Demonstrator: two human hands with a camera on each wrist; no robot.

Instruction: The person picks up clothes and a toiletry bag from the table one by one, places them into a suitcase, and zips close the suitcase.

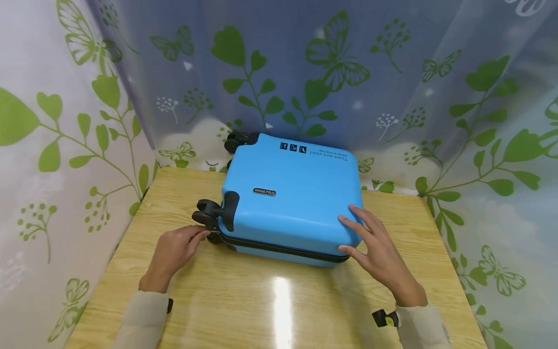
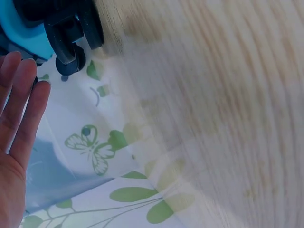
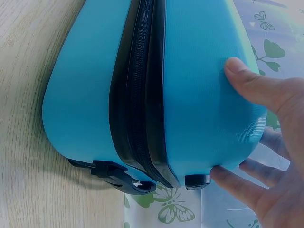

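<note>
A blue hard-shell suitcase (image 1: 292, 194) lies flat on the table, its black wheels (image 1: 207, 213) toward the left. A black-edged zipper (image 3: 140, 71) runs around its side. At the lower left corner, just below a wheel, my left hand (image 1: 176, 247) pinches the zipper pull with thumb and index finger; the pull is mostly hidden by the fingertips. The other fingers of that hand (image 2: 16, 114) extend beside the case in the left wrist view. My right hand (image 1: 379, 247) rests spread on the right end of the suitcase, thumb (image 3: 247, 80) against the shell near the zipper.
The wood-grain table (image 1: 244, 305) extends in front of the suitcase and to both sides. Patterned curtains (image 1: 270, 72) with green leaves and butterflies hang behind and at both sides, close to the back of the case. A black carry handle (image 3: 118, 175) is on the suitcase's right end.
</note>
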